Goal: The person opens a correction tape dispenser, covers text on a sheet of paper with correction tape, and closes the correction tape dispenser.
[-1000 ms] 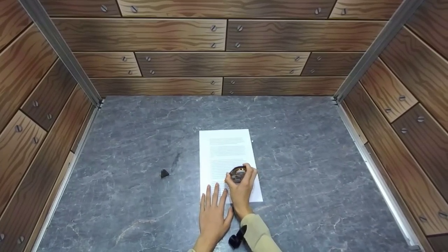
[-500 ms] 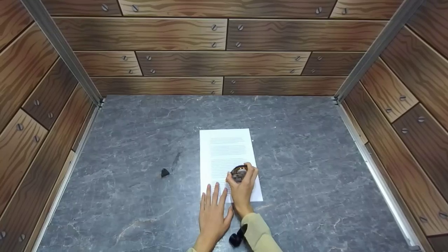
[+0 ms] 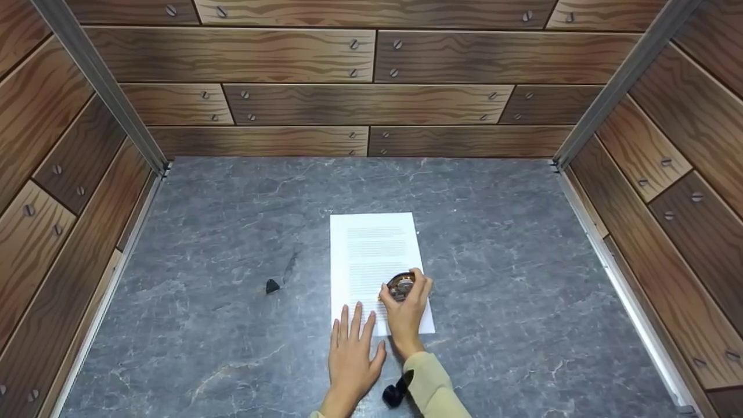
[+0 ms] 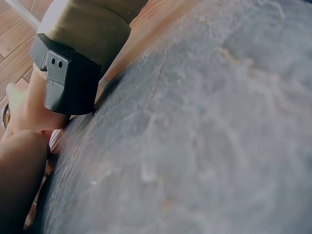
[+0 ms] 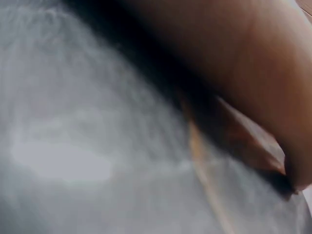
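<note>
A white sheet of paper [image 3: 380,238] printed with lines of text lies on the grey table in the head view. My right hand [image 3: 406,313] grips a round, glassy amber-brown object [image 3: 400,285] between thumb and fingers, over the lower right part of the sheet. Its exact kind I cannot tell. My left hand [image 3: 351,363] lies flat with straight, spread fingers, their tips on the sheet's lower left part. Beyond the black wrist device [image 4: 70,80] in the left wrist view, part of the right hand [image 4: 36,109] shows. The right wrist view holds mostly blurred table and skin.
A small black piece [image 3: 272,286] sits on the marbled grey table [image 3: 232,232] left of the sheet. Wood-patterned walls [image 3: 302,104] stand at the back and both sides, with metal posts [image 3: 104,87] at the corners.
My right hand has slid a little to the right across the sheet with the round object. The left hand stays in place on the paper.
</note>
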Demonstrator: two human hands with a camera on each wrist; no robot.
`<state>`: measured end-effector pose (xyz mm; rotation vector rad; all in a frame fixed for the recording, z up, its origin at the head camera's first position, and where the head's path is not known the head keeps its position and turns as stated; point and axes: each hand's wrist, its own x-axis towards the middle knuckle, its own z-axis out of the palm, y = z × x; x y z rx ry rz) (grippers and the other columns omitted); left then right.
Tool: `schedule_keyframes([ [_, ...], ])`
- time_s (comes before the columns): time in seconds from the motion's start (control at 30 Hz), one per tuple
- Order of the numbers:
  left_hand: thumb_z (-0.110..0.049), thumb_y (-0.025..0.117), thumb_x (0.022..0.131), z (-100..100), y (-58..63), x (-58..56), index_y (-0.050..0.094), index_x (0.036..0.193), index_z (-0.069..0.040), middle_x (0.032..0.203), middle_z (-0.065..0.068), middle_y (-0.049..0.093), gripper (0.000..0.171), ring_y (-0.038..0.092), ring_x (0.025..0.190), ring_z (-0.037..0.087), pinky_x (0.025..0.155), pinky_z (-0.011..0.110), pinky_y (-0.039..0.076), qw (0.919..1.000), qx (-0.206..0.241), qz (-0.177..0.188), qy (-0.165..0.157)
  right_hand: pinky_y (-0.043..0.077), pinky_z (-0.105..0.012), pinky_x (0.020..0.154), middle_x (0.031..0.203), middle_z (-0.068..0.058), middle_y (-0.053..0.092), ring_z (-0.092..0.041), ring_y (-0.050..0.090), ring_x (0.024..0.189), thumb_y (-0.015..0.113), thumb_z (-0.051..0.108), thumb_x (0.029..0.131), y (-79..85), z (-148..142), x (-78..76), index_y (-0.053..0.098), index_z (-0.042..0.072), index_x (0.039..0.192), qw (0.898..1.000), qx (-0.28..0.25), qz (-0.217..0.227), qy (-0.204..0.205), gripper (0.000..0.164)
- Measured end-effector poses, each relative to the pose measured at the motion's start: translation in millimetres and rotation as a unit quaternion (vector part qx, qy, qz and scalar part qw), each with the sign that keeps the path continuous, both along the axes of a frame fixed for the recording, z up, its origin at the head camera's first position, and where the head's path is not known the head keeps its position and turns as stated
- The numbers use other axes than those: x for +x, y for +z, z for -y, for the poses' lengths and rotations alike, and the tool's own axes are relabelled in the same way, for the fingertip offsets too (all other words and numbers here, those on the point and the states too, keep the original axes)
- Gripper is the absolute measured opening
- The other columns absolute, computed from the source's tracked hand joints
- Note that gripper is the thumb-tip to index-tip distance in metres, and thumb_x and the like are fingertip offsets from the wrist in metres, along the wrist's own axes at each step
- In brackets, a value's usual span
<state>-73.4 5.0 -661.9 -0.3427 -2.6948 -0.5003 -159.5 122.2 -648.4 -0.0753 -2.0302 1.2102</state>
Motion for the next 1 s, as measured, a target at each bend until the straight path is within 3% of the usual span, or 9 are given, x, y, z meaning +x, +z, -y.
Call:
schedule_keyframes([
  [0.47, -0.040, 0.066, 0.085, 0, -2.1, -0.5, 0.061, 0.136, -0.013, 0.150, 0.014, 0.045, 0.057, 0.036, 0.139, 0.042, 0.109, 0.056, 0.032, 0.9998, 0.013, -0.016, -0.002, 0.055, -0.049, 0.080, 0.115, -0.018, 0.045, -0.034, 0.056, 0.104, 0.083, 0.003, 0.073, -0.2, -11, -0.7, 0.048, 0.002, 0.128, 1.000, 0.009, 0.001, 0.008, 0.066],
  [1.0, -0.041, 0.065, 0.087, 0, -0.3, 0.1, 0.060, 0.138, -0.014, 0.153, 0.013, 0.043, 0.057, 0.033, 0.142, 0.040, 0.112, 0.054, 0.028, 0.9998, 0.017, -0.009, -0.004, 0.055, -0.050, 0.081, 0.114, -0.019, 0.046, -0.034, 0.056, 0.104, 0.082, 0.001, 0.072, 1.4, -25, -3.4, 0.049, -0.002, 0.127, 1.000, 0.011, -0.005, 0.009, 0.064],
])
